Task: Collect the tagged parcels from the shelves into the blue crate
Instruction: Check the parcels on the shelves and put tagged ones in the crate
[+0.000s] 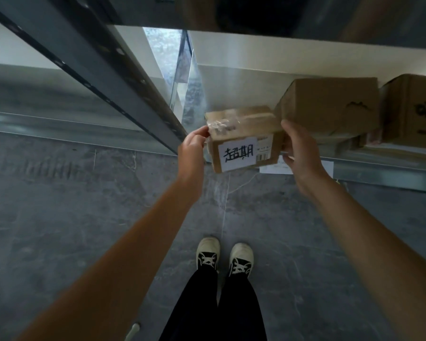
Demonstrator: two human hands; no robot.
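The left hand [191,146] is curled, its thumb and fingertips pinching the left end of a small cardboard parcel [241,136]. The right hand [298,148] is cupped more loosely around the parcel's right end, thumb up along the box's upper right edge and fingers wrapped under and behind it, so the box is clasped between the two hands with both arms stretched forward.

The parcel's long axis runs left to right between the hands, tipped slightly so that its left end sits lower and nearer the camera. Its front face turns toward the camera and carries a white tag [237,153] with black handwritten characters; just to the right of the tag is a printed shipping label [265,148] with a barcode. Clear tape crinkles over the box's upper left corner.

The parcel is at the front lip of the metal shelf [379,168], whether resting on the edge or lifted clear of it I cannot tell. Just to the right of the parcel and behind the right hand, a larger brown box [330,104] stands on the shelf, and a further printed carton [413,109] stands beside that one. To the left of the parcel a grey upright of the rack [103,77] slants across the view. Below the parcel lies a dark tiled floor [59,217], with two pale sneakers [224,257] and black trousers.
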